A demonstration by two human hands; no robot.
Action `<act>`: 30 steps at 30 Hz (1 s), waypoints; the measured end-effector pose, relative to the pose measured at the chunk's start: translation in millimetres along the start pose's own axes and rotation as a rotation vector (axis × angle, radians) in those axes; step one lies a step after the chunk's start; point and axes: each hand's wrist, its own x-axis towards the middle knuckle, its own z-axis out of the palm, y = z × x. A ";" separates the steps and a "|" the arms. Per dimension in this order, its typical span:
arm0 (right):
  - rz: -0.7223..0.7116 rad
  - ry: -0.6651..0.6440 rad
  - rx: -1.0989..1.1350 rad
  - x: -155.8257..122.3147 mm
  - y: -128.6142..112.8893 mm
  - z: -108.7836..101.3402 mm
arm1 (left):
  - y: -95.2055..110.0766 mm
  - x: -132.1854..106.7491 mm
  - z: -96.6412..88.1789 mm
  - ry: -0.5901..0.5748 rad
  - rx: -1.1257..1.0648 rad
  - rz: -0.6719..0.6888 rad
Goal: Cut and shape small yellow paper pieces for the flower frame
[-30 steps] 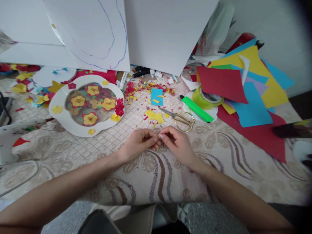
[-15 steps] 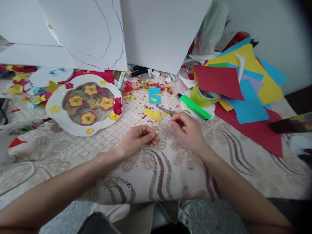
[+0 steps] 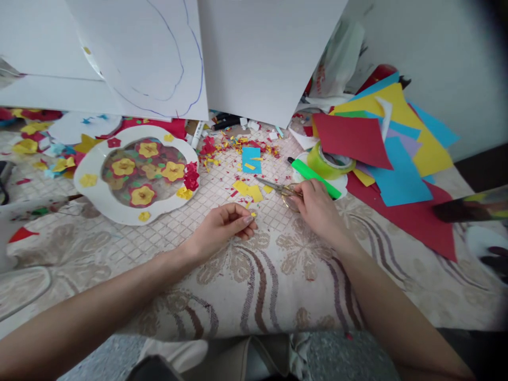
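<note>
My left hand point(image 3: 228, 225) is closed in a pinch on a tiny yellow paper piece point(image 3: 253, 214) above the patterned cloth. To its right, my right hand point(image 3: 319, 209) has its fingers closed around the gold handles of a pair of scissors point(image 3: 278, 188). The blades point left, toward some yellow paper scraps point(image 3: 248, 190). Just beyond them lies a small blue paper rectangle point(image 3: 251, 160) with yellow bits on it. Left of my hands sits a white scalloped frame point(image 3: 89, 198) with a clear middle, decorated with red and yellow paper flowers point(image 3: 142, 195).
Behind the scissors rest a green marker point(image 3: 315, 177) and a roll of yellow-green tape point(image 3: 329, 161). Coloured paper sheets point(image 3: 408, 174) are piled at the right. White boards point(image 3: 262, 58) stand along the back, with paper shreds point(image 3: 238, 143) in front. A dark cylinder point(image 3: 468, 206) juts in at right.
My right hand has moved forward and right, from beside the scissors onto their handles. My left hand stays nearly in place, still pinching the yellow paper piece. The view has shifted slightly.
</note>
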 end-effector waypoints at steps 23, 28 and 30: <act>0.007 -0.512 0.536 -20.3 -69.3 -26.6 | 6.2 0.0 -3.4 0.111 -0.040 0.156; -0.053 -0.453 0.455 -22.6 -69.6 -24.7 | 6.3 0.1 -3.5 0.141 0.014 0.181; -0.061 -0.443 0.431 -23.6 -69.4 -23.8 | 5.7 0.6 -4.0 0.135 0.009 0.184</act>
